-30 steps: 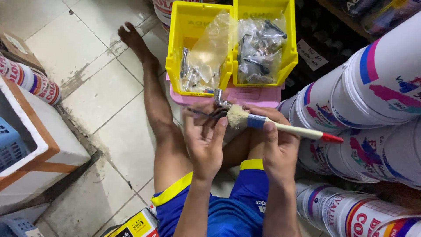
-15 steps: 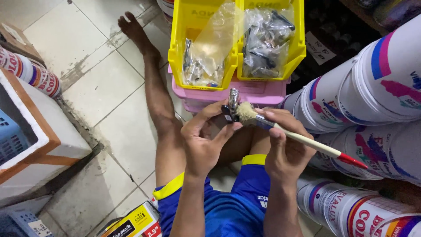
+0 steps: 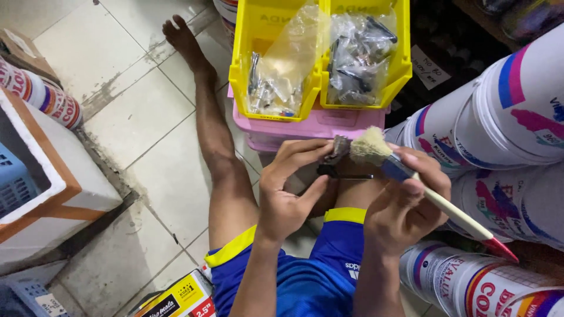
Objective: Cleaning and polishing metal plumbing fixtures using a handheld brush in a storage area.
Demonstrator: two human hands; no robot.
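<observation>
My left hand (image 3: 291, 188) pinches a small dark metal part (image 3: 339, 149) between thumb and fingers, just in front of a pink box (image 3: 305, 126). A paintbrush (image 3: 411, 182) with pale bristles, a blue ferrule and a cream handle ending in a red tip is held in my right hand (image 3: 402, 205). Its bristles touch the metal part. Both hands hover over my lap, above blue shorts with yellow trim (image 3: 329, 276). My bare left leg (image 3: 220, 158) stretches out over the tiled floor.
Two yellow bins (image 3: 320, 100) holding plastic bags of small metal parts sit on the pink box. White paint buckets (image 3: 505, 117) are stacked at the right. A white and orange crate (image 3: 64, 188) stands at the left, a yellow and black carton (image 3: 170, 299) near my thigh.
Both hands have risen slightly and stayed together. The brush now points its bristles up-left against the metal part, and its handle slants lower toward the bottom right.
</observation>
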